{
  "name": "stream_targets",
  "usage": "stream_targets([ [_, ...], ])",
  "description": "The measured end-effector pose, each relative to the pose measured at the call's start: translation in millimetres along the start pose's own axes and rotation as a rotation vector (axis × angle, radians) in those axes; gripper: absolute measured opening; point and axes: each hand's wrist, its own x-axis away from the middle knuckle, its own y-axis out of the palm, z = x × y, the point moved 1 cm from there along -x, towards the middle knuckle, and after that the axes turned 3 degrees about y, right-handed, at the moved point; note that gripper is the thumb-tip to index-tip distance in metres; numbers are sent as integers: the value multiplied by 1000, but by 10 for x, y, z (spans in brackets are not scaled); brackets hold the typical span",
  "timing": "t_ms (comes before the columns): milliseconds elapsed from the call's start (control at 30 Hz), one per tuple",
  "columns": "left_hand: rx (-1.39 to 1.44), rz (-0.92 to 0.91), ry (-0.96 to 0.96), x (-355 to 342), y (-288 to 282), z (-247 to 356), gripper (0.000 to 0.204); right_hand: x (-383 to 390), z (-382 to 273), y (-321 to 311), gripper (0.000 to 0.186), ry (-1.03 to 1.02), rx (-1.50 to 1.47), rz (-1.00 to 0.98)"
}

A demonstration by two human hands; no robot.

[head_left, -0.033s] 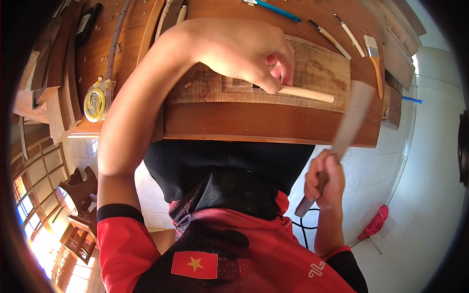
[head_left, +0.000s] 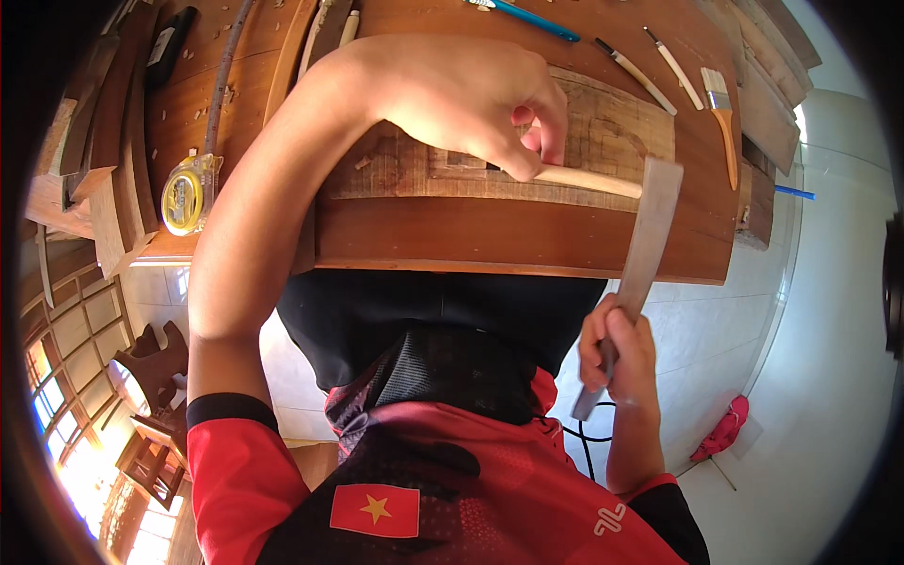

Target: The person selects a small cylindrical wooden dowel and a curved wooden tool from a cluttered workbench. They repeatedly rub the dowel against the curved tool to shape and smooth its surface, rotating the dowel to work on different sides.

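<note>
My left hand (head_left: 499,113) grips a tool with a pale wooden handle (head_left: 593,179), lying low across a weathered wooden board (head_left: 621,122) that has carved recesses; the tool's tip is mostly hidden by my fingers. My right hand (head_left: 617,348), closed round a long, flat grey bar (head_left: 652,235), holds it upright in the picture at the right of the board. The bar's upper end is at the handle's free end; I cannot tell whether they touch. The board rests on a brown wooden tabletop (head_left: 452,235).
A yellow tape measure (head_left: 188,193) and stacked timber (head_left: 104,169) sit at left. Along the back and right lie a blue tool (head_left: 527,21), slim wood-handled tools (head_left: 640,80), a brush (head_left: 723,132) and planks (head_left: 763,56). Below right, a pink object (head_left: 725,428) lies on the floor.
The grey bar and my right hand have shifted: the bar's upper end moved left to the end of the wooden handle. My left hand is unchanged.
</note>
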Motion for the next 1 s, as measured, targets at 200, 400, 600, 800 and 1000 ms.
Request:
stream_targets([
  [200, 2, 6, 33, 3, 15, -41, 25, -22, -44, 34, 39, -9, -51, 66],
  [400, -8, -20, -12, -12, 0, -14, 24, -33, -26, 13, 30, -44, -253, 77],
  [600, -8, 4, -20, 10, 9, -27, 24, -26, -34, -48, 31, -28, -240, 57],
  [800, 1, 20, -14, 11, 24, -29, 27, -20, 40, 29, 39, 3, -127, 40],
  [1000, 4, 20, -15, 25, 12, -8, 29, -14, 78, 34, 43, -23, -47, 79],
])
